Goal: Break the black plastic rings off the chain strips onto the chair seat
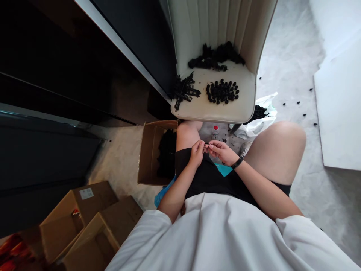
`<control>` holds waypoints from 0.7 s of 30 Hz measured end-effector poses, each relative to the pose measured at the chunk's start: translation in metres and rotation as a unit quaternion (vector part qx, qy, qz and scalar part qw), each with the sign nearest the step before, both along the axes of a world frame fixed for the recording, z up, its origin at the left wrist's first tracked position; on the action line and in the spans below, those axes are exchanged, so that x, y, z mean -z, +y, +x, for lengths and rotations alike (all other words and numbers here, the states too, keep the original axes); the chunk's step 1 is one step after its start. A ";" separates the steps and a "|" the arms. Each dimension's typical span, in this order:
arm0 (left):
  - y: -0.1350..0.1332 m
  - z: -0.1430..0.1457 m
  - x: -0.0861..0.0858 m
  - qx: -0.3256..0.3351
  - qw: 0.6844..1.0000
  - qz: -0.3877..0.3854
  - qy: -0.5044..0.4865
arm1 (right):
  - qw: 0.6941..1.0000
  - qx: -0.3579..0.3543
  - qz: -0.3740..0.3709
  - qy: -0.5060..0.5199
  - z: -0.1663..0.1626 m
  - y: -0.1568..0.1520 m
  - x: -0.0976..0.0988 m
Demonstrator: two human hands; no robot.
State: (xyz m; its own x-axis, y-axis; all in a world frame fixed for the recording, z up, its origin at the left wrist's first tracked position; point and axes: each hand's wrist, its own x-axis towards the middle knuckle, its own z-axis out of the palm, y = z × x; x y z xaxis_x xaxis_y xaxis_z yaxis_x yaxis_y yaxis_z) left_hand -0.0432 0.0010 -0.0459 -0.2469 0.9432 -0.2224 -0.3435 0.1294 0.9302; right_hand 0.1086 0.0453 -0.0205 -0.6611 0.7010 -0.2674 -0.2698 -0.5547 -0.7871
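My left hand (197, 151) and my right hand (221, 151) meet above my lap, fingertips pinched close together. Between them shows a small dark piece (207, 143), too small and too covered by fingers for its kind to be made out. Just ahead stands a cream chair (194, 109). On its seat lie a cluster of small round black pieces (222, 91), a heap of black parts (217, 57) at the back, and spiky black scraps (184, 90) by the left edge.
A cardboard box (145, 158) with dark contents stands left of my legs. Two more cardboard boxes (93, 203) are at lower left. Right of the chair lies a white plastic bag (266, 107) holding black parts. A red-capped bottle (216, 130) stands below the seat; black bits dot the floor.
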 end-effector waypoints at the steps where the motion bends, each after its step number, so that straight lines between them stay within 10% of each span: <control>1: 0.001 0.001 0.000 -0.015 0.999 -0.005 -0.028 | 1.000 -0.003 0.023 -0.012 0.000 0.001 0.001; 21: 0.008 0.008 -0.007 -0.051 0.996 -0.018 -0.066 | 0.980 0.048 0.149 -0.119 0.001 -0.002 0.013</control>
State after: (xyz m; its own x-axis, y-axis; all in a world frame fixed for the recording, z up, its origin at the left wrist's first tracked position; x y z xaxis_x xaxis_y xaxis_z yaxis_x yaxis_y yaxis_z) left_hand -0.0354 0.0088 -0.0391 -0.3072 0.9053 -0.2933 -0.4756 0.1208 0.8713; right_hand 0.1095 0.0434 -0.0335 -0.5320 0.8276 -0.1790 -0.0994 -0.2709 -0.9575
